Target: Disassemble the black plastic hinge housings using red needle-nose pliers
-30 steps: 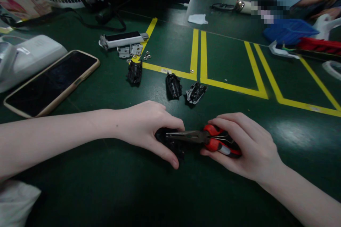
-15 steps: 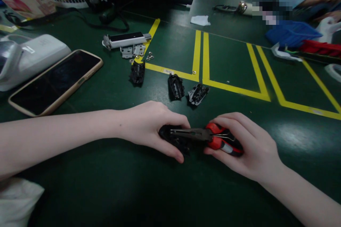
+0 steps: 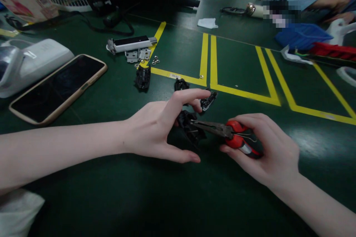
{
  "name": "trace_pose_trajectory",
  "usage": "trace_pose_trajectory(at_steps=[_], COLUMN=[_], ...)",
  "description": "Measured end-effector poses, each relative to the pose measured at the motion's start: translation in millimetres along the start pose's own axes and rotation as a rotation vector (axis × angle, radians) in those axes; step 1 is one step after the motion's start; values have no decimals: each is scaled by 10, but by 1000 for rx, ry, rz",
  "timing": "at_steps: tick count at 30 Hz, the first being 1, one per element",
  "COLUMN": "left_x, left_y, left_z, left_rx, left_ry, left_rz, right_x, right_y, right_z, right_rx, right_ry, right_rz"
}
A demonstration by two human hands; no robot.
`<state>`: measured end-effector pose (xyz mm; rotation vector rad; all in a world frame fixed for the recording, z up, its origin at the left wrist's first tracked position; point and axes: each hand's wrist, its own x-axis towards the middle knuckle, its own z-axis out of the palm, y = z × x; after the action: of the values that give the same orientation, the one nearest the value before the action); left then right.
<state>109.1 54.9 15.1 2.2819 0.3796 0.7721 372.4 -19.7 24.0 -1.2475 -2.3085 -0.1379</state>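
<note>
My right hand [image 3: 267, 148] is wrapped round the red-and-black handles of long-nose pliers [image 3: 214, 127]. The tips of the jaws meet a black plastic shell piece [image 3: 191, 129]; whether they grip it I cannot tell. My left hand [image 3: 164, 129] is open around that piece, thumb stretched out below it and index finger reaching over it. Any touch by the bent fingers behind the piece is hidden. Beyond the index finger lie another black shell piece [image 3: 181, 84], partly covered, and a black-and-grey piece [image 3: 208, 100]. A third black shell [image 3: 142, 77] lies farther left.
On the green table [image 3: 178, 200], a white-and-black device [image 3: 130, 43], metal brackets [image 3: 137, 55] and small rings [image 3: 155, 60] lie near yellow tape lines. A phone [image 3: 59, 89] and white device [image 3: 41, 57] are at left. A co-worker's hands [image 3: 333, 7] are at far right, behind a blue tray [image 3: 303, 36].
My left fingers have spread apart from their grip round the black shell piece. The piece and pliers have shifted slightly right and away from me.
</note>
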Motion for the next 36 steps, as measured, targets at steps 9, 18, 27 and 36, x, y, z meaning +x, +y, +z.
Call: trace_pose_trajectory(at_steps=[9,18,27,36], left_x=[62,25,61,103], left_y=[81,86,109,131], left_z=[132,107,100,36], left_rx=[132,109,195,41], left_ry=[111,67,38,-53], left_rz=[-73,-33,-180,-270], right_x=[16,-4,-63,-34], right_y=[-17,-10,21,13], right_z=[23,6,47,46], right_rx=[-11,12,-20,-66], right_ry=[-12,-18,-39,-72], right_rz=[52,43,32,21])
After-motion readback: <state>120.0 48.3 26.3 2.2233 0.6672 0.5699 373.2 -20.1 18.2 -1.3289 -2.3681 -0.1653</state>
